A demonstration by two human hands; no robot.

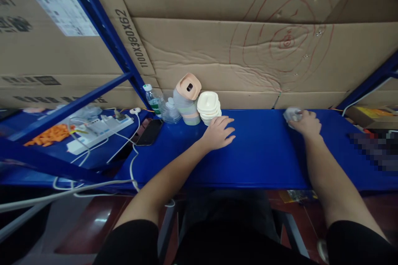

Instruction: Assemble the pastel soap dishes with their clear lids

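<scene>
My left hand [217, 133] is open, its fingers spread just in front of a stack of cream plastic lids [209, 105]; whether it touches them I cannot tell. Left of that stack, pastel tub-like pieces [187, 105] are piled up, with a peach piece [189, 86] that has a dark oval opening tilted on top. Over at the right, my right hand [307, 123] is closed around a clear plastic piece [292, 115] near the back of the blue table [258, 149]. That piece is blurred, so its exact kind does not show.
Clear domed plastic pieces [171, 112] and a water bottle [153, 100] stand at the back left. A dark phone [149, 132] lies by white cables and a power strip [99, 132]. Blue posts [105, 29] and cardboard [192, 41] bound the table; a box [370, 118] sits right.
</scene>
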